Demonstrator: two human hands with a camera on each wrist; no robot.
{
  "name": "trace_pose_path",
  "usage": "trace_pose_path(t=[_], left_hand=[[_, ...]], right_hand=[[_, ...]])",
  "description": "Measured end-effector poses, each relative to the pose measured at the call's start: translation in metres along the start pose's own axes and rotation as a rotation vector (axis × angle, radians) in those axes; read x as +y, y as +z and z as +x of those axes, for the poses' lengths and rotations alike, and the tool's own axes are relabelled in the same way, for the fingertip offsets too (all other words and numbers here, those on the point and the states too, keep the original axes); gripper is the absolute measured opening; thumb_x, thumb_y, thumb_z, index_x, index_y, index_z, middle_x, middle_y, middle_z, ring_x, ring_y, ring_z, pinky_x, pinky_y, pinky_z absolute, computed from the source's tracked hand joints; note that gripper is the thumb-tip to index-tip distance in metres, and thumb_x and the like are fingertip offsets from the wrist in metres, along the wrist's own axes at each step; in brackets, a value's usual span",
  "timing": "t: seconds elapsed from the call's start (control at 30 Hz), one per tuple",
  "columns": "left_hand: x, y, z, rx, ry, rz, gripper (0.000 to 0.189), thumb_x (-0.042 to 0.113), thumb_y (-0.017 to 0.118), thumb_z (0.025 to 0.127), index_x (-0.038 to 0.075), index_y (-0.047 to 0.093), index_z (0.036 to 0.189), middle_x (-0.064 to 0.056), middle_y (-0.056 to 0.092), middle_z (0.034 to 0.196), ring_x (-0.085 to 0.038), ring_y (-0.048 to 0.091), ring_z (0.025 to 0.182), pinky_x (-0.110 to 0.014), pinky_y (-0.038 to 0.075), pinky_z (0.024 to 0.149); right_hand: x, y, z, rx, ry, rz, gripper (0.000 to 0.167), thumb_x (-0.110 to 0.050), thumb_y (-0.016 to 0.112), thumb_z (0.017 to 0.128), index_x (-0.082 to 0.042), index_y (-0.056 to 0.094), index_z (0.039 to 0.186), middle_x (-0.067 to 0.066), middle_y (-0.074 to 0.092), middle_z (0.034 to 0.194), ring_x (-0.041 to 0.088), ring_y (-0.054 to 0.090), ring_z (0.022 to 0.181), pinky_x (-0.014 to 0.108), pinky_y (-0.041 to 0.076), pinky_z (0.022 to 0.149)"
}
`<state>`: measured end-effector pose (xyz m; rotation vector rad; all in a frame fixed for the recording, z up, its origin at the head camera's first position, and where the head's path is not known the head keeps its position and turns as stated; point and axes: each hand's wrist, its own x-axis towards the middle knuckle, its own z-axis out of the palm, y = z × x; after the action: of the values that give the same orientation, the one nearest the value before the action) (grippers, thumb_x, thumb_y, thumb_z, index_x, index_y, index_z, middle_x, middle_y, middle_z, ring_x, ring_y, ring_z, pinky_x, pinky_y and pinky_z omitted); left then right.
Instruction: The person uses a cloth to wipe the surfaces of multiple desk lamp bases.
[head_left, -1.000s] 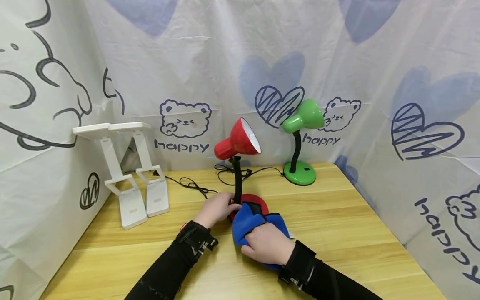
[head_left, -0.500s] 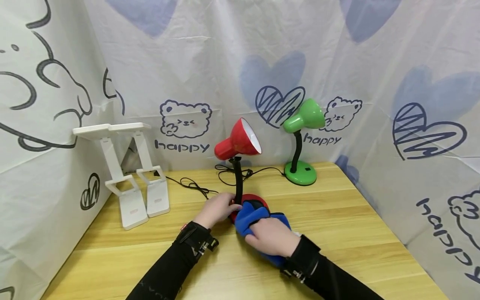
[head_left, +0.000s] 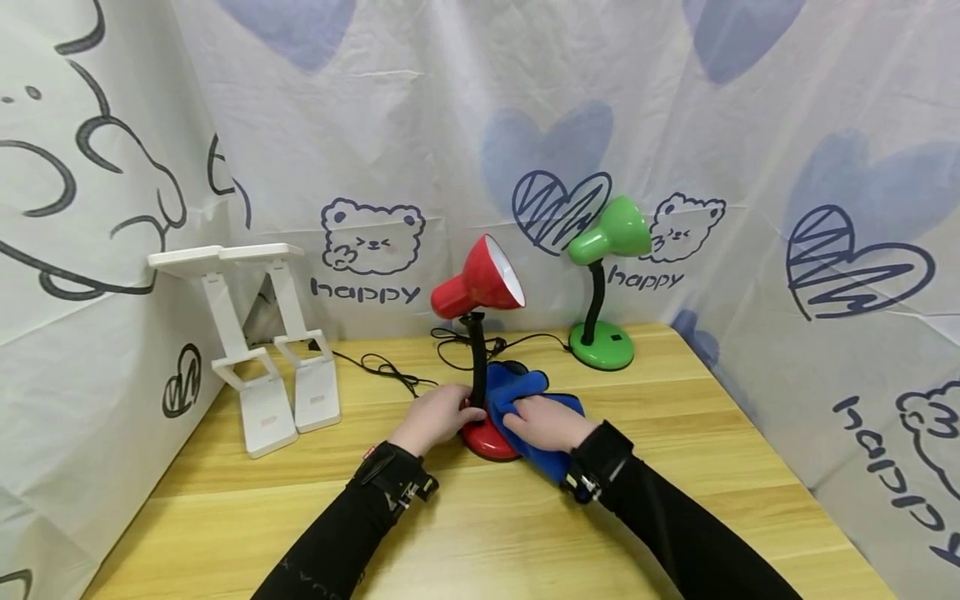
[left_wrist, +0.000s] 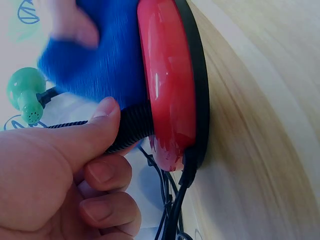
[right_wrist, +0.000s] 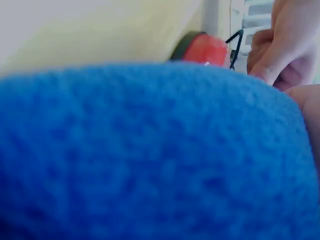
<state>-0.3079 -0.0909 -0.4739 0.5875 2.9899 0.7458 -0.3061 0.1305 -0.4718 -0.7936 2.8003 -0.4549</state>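
A red desk lamp (head_left: 480, 279) stands mid-table on a round red base (left_wrist: 172, 75) with a black ribbed neck (left_wrist: 135, 127). My left hand (head_left: 435, 418) pinches the foot of that neck between thumb and fingers. Bunched in my right hand (head_left: 549, 423) is a blue cloth (head_left: 517, 387) with dark edging, lying over the right and far part of the base. The near part of the base shows bare and glossy. In the right wrist view the cloth (right_wrist: 160, 150) fills most of the picture and hides the right fingers.
A green desk lamp (head_left: 602, 346) stands at the back right. Two white folding lamps (head_left: 266, 412) stand side by side on the left. Black cords (head_left: 390, 369) lie along the back of the table (head_left: 675, 467). Printed white sheets (head_left: 450, 125) hang around the table.
My right hand has moved away from me with the cloth, from the near right side of the base toward its far side, uncovering the near part. The left hand keeps its hold.
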Motion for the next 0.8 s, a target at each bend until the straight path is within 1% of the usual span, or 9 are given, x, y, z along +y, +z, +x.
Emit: trace_pose_path(t=[0.2,0.27,0.33,0.4,0.47,0.5,0.57,0.63,0.8], left_hand=[[-0.002,0.0,0.0,-0.006,0.017,-0.009,0.029,0.045,0.067,0.089,0.021,0.057,0.076,0.005,0.05,0.065,-0.014,0.049,0.061,-0.03,0.038,0.056],[-0.002,0.0,-0.001,-0.005,0.025,-0.015,0.027,0.045,0.067,0.089,0.022,0.058,0.077,0.005,0.05,0.065,-0.014,0.049,0.061,-0.03,0.038,0.056],[-0.002,0.0,0.0,-0.003,0.03,-0.014,0.026,0.045,0.066,0.089,0.022,0.058,0.078,0.006,0.05,0.065,-0.014,0.05,0.061,-0.03,0.038,0.057],[-0.002,0.0,0.0,-0.003,0.031,-0.01,0.027,0.045,0.066,0.089,0.023,0.058,0.077,0.006,0.05,0.064,-0.014,0.05,0.061,-0.03,0.038,0.056],[-0.001,-0.001,0.0,-0.002,0.029,-0.005,0.027,0.046,0.066,0.089,0.023,0.059,0.077,0.006,0.051,0.063,-0.014,0.05,0.06,-0.03,0.038,0.055],[-0.001,-0.001,0.0,-0.003,0.024,-0.002,0.027,0.046,0.066,0.089,0.023,0.059,0.077,0.006,0.051,0.063,-0.014,0.05,0.059,-0.03,0.038,0.054],[0.0,-0.001,0.0,0.0,0.016,0.008,0.027,0.047,0.066,0.088,0.023,0.059,0.077,0.006,0.052,0.063,-0.013,0.05,0.059,-0.03,0.038,0.053],[0.001,0.0,-0.001,0.005,0.006,0.023,0.028,0.048,0.066,0.088,0.024,0.059,0.076,0.006,0.054,0.063,-0.013,0.051,0.058,-0.031,0.038,0.053],[0.001,0.001,0.0,0.013,-0.005,0.049,0.029,0.048,0.067,0.088,0.023,0.058,0.075,0.006,0.055,0.063,-0.015,0.052,0.059,-0.032,0.037,0.053]], right_hand=[[0.008,-0.015,0.04,-0.109,-0.048,-0.038,0.019,-0.023,0.056,0.093,-0.015,0.053,0.077,-0.004,0.046,0.074,0.013,0.047,0.066,0.028,0.036,0.064],[0.009,-0.018,0.05,-0.143,-0.038,-0.001,0.013,-0.021,0.057,0.092,-0.015,0.056,0.081,-0.003,0.048,0.078,0.014,0.048,0.07,0.029,0.036,0.067],[0.011,-0.018,0.059,-0.166,-0.029,0.067,0.003,-0.019,0.058,0.089,-0.017,0.061,0.09,-0.006,0.052,0.083,0.013,0.049,0.074,0.029,0.036,0.07],[0.011,-0.016,0.067,-0.194,-0.031,0.165,0.017,-0.015,0.059,0.085,-0.019,0.063,0.101,-0.005,0.051,0.08,0.015,0.048,0.071,0.03,0.035,0.069],[0.01,-0.013,0.074,-0.219,-0.04,0.259,0.027,-0.011,0.06,0.079,-0.019,0.064,0.105,-0.005,0.049,0.074,0.015,0.046,0.067,0.029,0.033,0.066],[0.01,-0.012,0.077,-0.231,-0.042,0.303,0.031,-0.009,0.06,0.077,-0.019,0.064,0.106,-0.005,0.049,0.073,0.015,0.046,0.067,0.029,0.032,0.066],[0.008,-0.009,0.081,-0.25,-0.055,0.364,0.032,-0.006,0.06,0.072,-0.016,0.064,0.103,-0.003,0.047,0.07,0.017,0.045,0.066,0.03,0.031,0.066],[0.007,-0.007,0.082,-0.249,-0.053,0.387,0.029,-0.005,0.059,0.072,-0.015,0.064,0.099,-0.003,0.05,0.072,0.016,0.047,0.069,0.03,0.032,0.068],[0.008,-0.002,0.083,-0.206,-0.05,0.384,0.031,-0.008,0.06,0.075,-0.018,0.064,0.104,-0.003,0.057,0.083,0.018,0.052,0.079,0.032,0.035,0.074]])
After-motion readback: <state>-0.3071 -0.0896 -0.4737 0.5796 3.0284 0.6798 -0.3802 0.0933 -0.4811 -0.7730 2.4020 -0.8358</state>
